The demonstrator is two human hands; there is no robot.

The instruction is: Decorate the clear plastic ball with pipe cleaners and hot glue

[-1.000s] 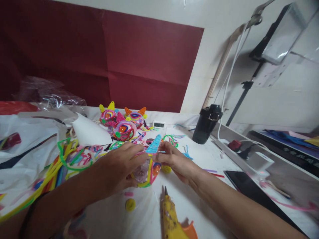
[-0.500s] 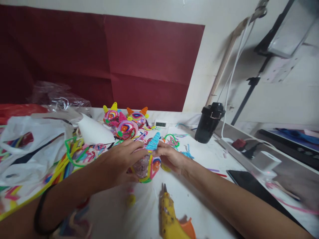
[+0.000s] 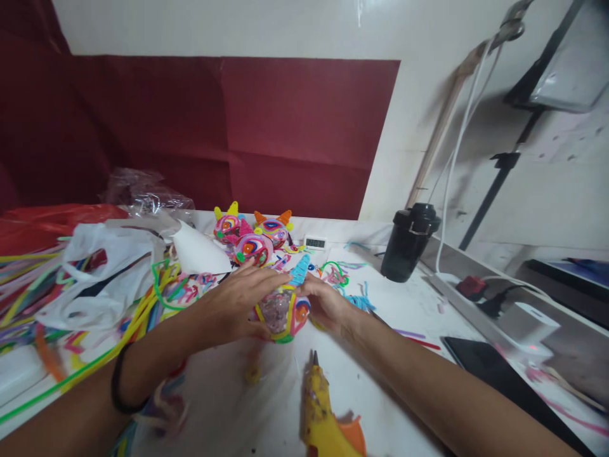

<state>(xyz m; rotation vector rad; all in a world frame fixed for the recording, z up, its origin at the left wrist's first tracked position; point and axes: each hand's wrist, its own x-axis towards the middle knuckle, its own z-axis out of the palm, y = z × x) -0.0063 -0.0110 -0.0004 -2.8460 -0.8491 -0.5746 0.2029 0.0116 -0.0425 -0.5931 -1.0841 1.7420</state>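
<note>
A round ball (image 3: 276, 312) covered partly in coloured pipe cleaners stands between my hands, low over the white table. It has an orange eye on its right side, yellow and green strips, and a bare greyish patch facing me. From its top rises a blue pipe-cleaner horn (image 3: 299, 271). My left hand (image 3: 240, 298) wraps the ball from the left, fingers over the top. On the right, my right hand (image 3: 328, 304) grips it near the horn's base; some of its fingertips are hidden behind the ball. A yellow glue gun (image 3: 320, 406) lies just in front, nozzle towards the ball.
Several finished decorated balls (image 3: 254, 247) sit behind, near a small digital clock (image 3: 314, 243). Pipe cleaners (image 3: 137, 317) and a white plastic bag (image 3: 102, 279) crowd the left. At right are a black bottle (image 3: 410, 241), a black tablet (image 3: 490, 368) and a power strip (image 3: 504, 336).
The view has swung left, so the background sits further right and slightly lower. Both hands still hold the ball, which has barely changed its tilt.
</note>
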